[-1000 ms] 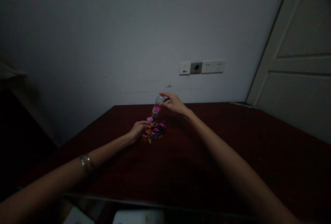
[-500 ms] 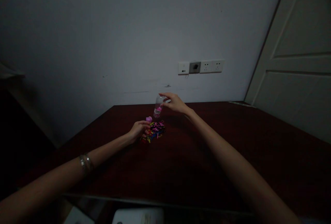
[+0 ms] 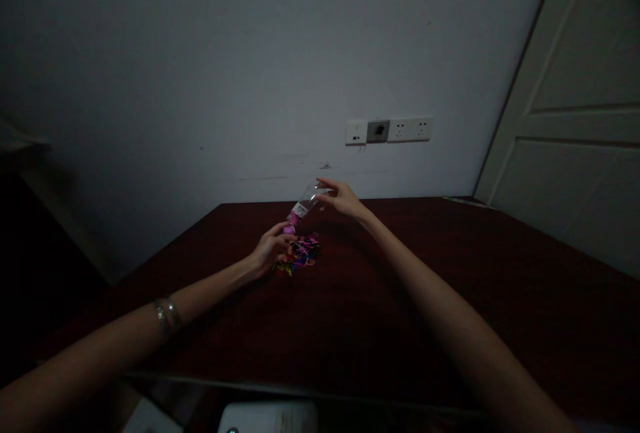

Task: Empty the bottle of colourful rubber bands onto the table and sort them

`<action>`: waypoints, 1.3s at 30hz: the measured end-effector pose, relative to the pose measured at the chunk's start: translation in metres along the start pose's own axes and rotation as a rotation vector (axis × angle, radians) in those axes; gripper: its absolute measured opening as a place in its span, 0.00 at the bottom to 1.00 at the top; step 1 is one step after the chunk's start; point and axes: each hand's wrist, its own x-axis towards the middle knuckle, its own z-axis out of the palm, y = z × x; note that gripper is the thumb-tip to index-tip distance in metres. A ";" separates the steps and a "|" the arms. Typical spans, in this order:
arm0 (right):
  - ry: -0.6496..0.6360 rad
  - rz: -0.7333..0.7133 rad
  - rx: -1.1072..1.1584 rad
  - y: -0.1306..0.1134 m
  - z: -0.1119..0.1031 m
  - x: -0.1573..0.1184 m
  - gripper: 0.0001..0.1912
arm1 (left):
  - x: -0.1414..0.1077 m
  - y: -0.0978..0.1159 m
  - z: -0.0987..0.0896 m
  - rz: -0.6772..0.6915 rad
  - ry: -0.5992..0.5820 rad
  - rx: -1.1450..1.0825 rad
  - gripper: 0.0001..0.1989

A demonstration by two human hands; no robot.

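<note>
My right hand point(image 3: 343, 198) holds a clear plastic bottle point(image 3: 312, 194) by its upper end, thumb and fingers closed around it. The bottle is tilted, its lower end pointing down and left, with a white label and something pink inside that end. My left hand point(image 3: 271, 249) pinches a small pinkish-purple piece point(image 3: 289, 229), perhaps a cap, right at the bottle's lower end. Whether the two touch I cannot tell. Beside and partly behind my left fingers, a pile of small colourful elastic bands point(image 3: 306, 251) lies on the dark red table point(image 3: 340, 326).
Behind the table is a pale wall with a row of sockets and switches point(image 3: 389, 131). A white door point(image 3: 580, 119) stands at the right. Below the table's front edge, a white object point(image 3: 267, 417) shows in the dark.
The bottle has gone from nearly upright to a slant, its lower end swinging left and down to the pinkish-purple piece in my left hand. Both hands keep their holds.
</note>
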 end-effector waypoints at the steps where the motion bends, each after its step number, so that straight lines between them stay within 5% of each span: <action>1: 0.010 0.007 0.017 0.001 0.000 0.000 0.32 | 0.000 0.000 0.000 0.016 0.029 -0.002 0.28; 5: 0.048 0.045 0.070 0.005 -0.001 -0.001 0.33 | -0.002 0.001 0.002 0.077 0.062 -0.021 0.26; 11: 0.019 0.075 0.143 0.009 0.011 -0.007 0.31 | -0.011 0.007 0.015 0.067 -0.089 -0.046 0.39; 16: -0.091 0.106 0.186 0.006 0.029 -0.012 0.32 | -0.008 0.005 0.020 0.015 -0.189 -0.085 0.36; 20: -0.069 0.107 0.171 0.005 0.024 -0.013 0.31 | -0.005 0.003 0.014 -0.012 -0.220 -0.055 0.39; 24: 0.015 0.102 0.141 0.011 0.011 -0.013 0.30 | -0.004 0.005 0.010 0.002 -0.197 -0.005 0.37; 31: 0.115 0.033 -0.101 0.013 0.001 -0.012 0.31 | 0.001 -0.003 0.000 -0.080 0.022 0.104 0.25; 35: 0.041 -0.130 -0.342 0.007 0.001 -0.014 0.29 | 0.003 -0.007 -0.004 -0.188 0.038 0.199 0.27; 39: -0.076 -0.245 -0.422 -0.002 0.007 -0.016 0.27 | 0.011 -0.007 -0.007 -0.170 0.035 0.234 0.17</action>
